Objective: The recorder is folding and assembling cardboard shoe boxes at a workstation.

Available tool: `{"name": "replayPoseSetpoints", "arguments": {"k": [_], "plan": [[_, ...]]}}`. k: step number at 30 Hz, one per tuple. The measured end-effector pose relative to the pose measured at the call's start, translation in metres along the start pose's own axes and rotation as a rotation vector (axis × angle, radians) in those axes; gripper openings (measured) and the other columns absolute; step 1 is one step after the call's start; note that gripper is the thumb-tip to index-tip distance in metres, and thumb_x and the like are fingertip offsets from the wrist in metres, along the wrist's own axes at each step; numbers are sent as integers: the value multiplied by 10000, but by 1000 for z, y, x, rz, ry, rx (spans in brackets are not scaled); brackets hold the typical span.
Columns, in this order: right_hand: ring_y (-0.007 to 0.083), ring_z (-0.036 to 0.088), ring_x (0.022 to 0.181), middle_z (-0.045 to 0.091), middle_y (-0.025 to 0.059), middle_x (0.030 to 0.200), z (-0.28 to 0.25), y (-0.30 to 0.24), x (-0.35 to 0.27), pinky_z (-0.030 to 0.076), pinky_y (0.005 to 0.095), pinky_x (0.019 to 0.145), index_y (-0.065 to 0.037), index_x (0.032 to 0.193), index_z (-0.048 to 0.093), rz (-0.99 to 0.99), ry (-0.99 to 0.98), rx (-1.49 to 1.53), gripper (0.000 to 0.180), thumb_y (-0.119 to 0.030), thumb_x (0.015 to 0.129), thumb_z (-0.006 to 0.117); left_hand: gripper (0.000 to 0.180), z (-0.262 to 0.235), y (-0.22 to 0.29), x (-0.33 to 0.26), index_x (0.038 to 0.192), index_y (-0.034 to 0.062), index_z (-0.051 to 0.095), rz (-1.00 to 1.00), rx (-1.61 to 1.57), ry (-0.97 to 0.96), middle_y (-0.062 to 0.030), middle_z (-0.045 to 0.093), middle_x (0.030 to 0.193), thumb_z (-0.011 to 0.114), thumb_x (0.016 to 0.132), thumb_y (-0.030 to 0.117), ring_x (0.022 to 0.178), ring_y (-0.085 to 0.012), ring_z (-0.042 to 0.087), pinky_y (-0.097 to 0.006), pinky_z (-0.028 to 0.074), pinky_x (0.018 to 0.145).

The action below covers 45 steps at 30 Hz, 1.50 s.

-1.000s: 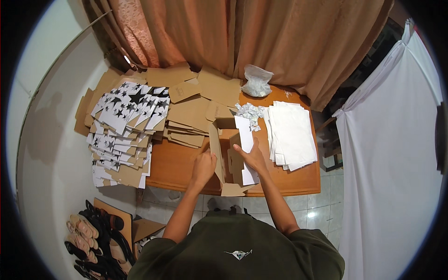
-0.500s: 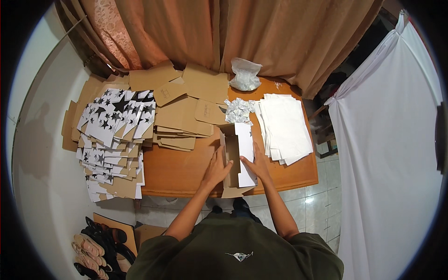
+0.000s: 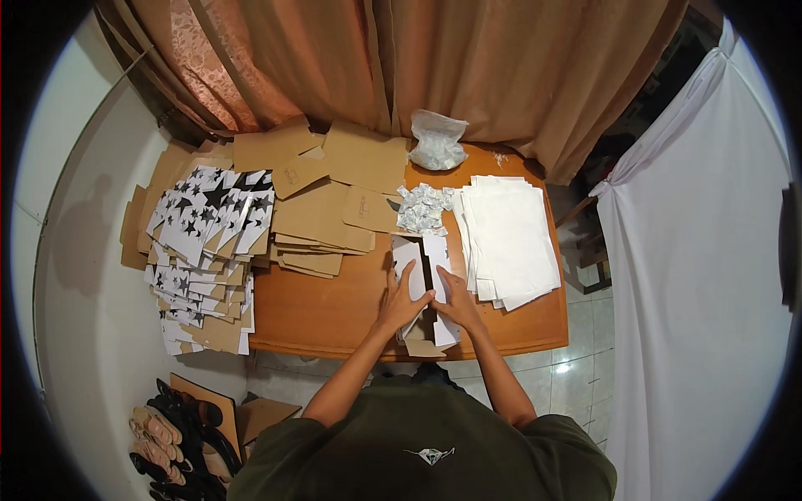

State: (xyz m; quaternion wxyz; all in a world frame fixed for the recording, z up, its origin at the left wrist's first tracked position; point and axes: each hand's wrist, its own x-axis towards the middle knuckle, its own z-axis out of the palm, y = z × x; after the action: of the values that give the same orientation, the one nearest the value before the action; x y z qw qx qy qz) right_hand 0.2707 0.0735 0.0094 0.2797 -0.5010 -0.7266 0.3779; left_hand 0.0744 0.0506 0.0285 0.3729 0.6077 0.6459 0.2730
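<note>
A long, narrow cardboard box (image 3: pixel 437 252) stands at the table's front edge, white outside and brown inside. Its two long top flaps lean inward, with a dark gap between them. My left hand (image 3: pixel 403 305) is on the left flap, its outer fingers down along the box's side and its thumb at the gap. On the right flap rests my right hand (image 3: pixel 456 304), thumb close to the left thumb. Both hands hold the box between them. A brown end flap (image 3: pixel 424 348) sticks out toward me.
Flat star-printed cardboard pieces (image 3: pixel 200 217) are piled at the left, beside brown cardboard sheets (image 3: pixel 313 213). Small white packets (image 3: pixel 423 209) lie beyond the box, near a plastic bag (image 3: pixel 439 142). White paper sheets (image 3: pixel 511 242) are stacked right on the wooden table (image 3: pixel 309 309).
The left long flap has come up and over, so the box's opening has narrowed to a slit. My hands have moved closer together, onto the tops of the flaps.
</note>
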Motion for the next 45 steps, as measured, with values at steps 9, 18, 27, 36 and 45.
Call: {"name": "replayPoseSetpoints", "arguments": {"k": [9, 18, 27, 36, 45], "plan": [[390, 416, 1389, 431, 223, 1513, -4, 18, 11, 414, 475, 1118, -117, 1565, 356, -71, -58, 68, 885, -224, 793, 777, 823, 17, -33, -5, 1577, 324, 328, -35, 68, 0, -451, 134, 1558, 741, 883, 480, 1425, -630, 263, -624, 348, 1140], [419, 332, 1462, 352, 226, 1558, -19, 6, 18, 350, 497, 1182, -168, 1623, 231, -180, -89, 71, 999, -73, 737, 682, 1090, -1, -9, 20, 1579, 169, 309, 170, 270, 231, -294, 93, 1644, 898, 697, 420, 1485, -511, 207, -647, 311, 1149], [557, 270, 1459, 231, 371, 1557, -13, -10, 15, 369, 531, 1168, -306, 1624, 270, 1, -232, -32, 1044, -135, 718, 760, 1679, -37, -20, 78, 1651, 315, -45, -52, 450, -80, -165, -129, 1713, 977, 353, 618, 1559, -479, 14, -750, 265, 1110], [615, 261, 1437, 158, 451, 1550, 4, -22, 27, 354, 560, 1169, -310, 1621, 285, -1, -298, -185, 988, -417, 792, 811, 1631, -46, -59, 66, 1661, 207, 64, 84, 322, -119, -318, -159, 1657, 992, 375, 586, 1540, -524, -4, -556, 170, 1248], [612, 410, 1345, 285, 426, 1504, 34, -16, 30, 419, 559, 1118, -280, 1578, 380, -29, -248, -212, 872, -438, 831, 801, 1547, -38, -79, 20, 1651, 177, 160, 104, 219, -92, -325, -117, 1656, 991, 410, 580, 1533, -537, 2, -570, 181, 1243]]}}
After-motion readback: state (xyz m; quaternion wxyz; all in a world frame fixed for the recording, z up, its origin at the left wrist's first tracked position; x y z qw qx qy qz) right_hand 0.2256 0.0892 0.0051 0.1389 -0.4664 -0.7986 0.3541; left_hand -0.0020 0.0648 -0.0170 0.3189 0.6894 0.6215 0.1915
